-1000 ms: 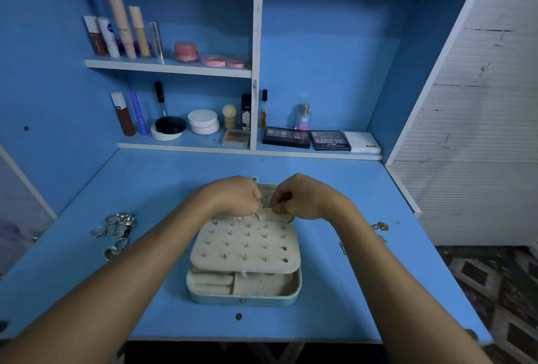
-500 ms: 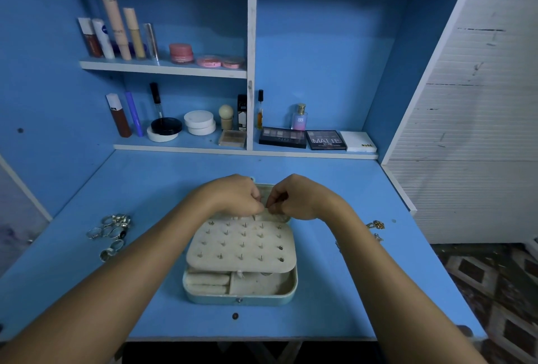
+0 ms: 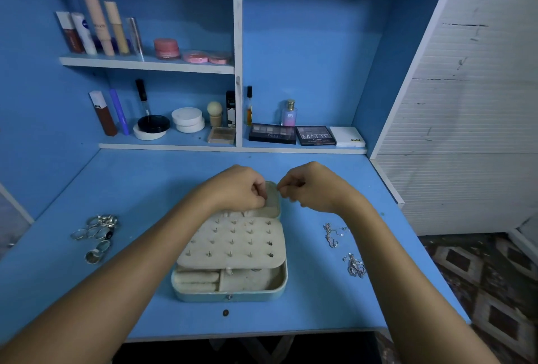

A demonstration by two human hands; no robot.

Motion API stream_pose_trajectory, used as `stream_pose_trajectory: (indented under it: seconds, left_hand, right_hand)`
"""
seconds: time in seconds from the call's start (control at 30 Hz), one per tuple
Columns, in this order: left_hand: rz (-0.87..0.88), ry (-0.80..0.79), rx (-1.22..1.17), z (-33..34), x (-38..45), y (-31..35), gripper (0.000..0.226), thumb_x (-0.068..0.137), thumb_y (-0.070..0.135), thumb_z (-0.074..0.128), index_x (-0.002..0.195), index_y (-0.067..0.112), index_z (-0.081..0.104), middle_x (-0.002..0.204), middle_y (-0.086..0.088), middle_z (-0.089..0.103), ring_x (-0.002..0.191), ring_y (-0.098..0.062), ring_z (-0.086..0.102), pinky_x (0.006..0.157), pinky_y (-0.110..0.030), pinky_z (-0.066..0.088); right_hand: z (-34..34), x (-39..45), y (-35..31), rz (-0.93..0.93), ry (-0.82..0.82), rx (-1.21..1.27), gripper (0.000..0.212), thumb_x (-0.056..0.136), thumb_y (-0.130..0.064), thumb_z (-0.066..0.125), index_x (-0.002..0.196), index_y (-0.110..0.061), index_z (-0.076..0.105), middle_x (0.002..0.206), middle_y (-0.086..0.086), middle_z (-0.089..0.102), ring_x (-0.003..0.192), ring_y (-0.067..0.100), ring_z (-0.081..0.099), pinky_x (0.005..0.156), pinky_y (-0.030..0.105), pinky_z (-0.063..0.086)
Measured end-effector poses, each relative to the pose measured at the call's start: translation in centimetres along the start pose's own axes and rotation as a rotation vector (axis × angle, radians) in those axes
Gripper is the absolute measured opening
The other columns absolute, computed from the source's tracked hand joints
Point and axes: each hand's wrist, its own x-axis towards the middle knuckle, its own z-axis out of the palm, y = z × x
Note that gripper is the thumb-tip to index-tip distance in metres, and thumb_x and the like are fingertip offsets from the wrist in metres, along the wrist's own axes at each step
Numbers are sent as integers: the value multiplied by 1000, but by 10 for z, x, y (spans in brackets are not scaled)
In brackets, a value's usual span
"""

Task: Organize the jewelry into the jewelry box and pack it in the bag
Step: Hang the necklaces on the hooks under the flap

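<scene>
Both hands are above the far end of the open box [image 3: 230, 291], which lies on the desk [image 3: 145, 189] just below them. The left hand [image 3: 237, 189] has its fingers curled at the box's far rim; what it pinches, I cannot tell. The right hand [image 3: 313, 187] is curled too, fingertips pinched together, maybe on something very small. Rings [image 3: 96, 235] lie well left of the left arm, chains [image 3: 343, 247] just beside the right arm.
</scene>
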Motion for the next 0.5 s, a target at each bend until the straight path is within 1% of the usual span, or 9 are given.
stream_pose_trajectory:
  seconds: [0.1, 0.17, 0.23, 0.3, 0.37, 0.5]
  left_hand:
    - [53, 15, -5, 7, 7, 13, 9, 85, 23, 69, 81, 31, 69, 78, 15, 64, 74, -2, 60, 65, -18, 46]
    - [82, 6, -4, 12, 11, 24, 4, 85, 24, 69, 85, 27, 72, 79, 14, 66, 76, -4, 62, 68, -20, 50]
    - [104, -20, -4, 16, 14, 34, 5, 86, 23, 70, 88, 25, 74, 80, 12, 68, 78, -7, 65, 71, -24, 53]
    - [125, -53, 11, 21, 18, 43, 5, 85, 23, 70, 89, 25, 74, 82, 11, 70, 79, -11, 67, 72, -25, 53]
    - [139, -76, 33, 27, 22, 51, 4, 85, 25, 72, 88, 26, 74, 82, 12, 68, 81, -11, 67, 75, -26, 54]
    - [172, -119, 89, 39, 31, 65, 8, 86, 28, 73, 93, 26, 73, 77, 18, 61, 86, -10, 64, 78, -26, 52]
  right_hand:
    - [-13, -11, 13, 48, 47, -1, 16, 91, -17, 63, 88, -27, 75, 76, -12, 71, 71, 4, 66, 73, 29, 58]
    - [-22, -19, 21, 90, 76, -13, 15, 91, -18, 63, 87, -28, 74, 71, -13, 69, 60, -2, 61, 66, 26, 55]
    - [-28, -27, 28, 137, 101, -32, 12, 91, -21, 65, 86, -28, 74, 69, -12, 67, 55, 1, 58, 57, 26, 51]
    - [-32, -33, 36, 176, 118, -56, 10, 90, -21, 67, 85, -27, 73, 69, -11, 66, 55, 6, 55, 52, 22, 47]
    - [-35, -39, 44, 201, 123, -83, 10, 89, -20, 68, 83, -26, 73, 68, -12, 65, 55, 4, 55, 51, 17, 44]
    - [-37, -50, 58, 271, 134, -143, 6, 86, -22, 72, 82, -27, 73, 77, -10, 69, 65, 9, 64, 51, 15, 42]
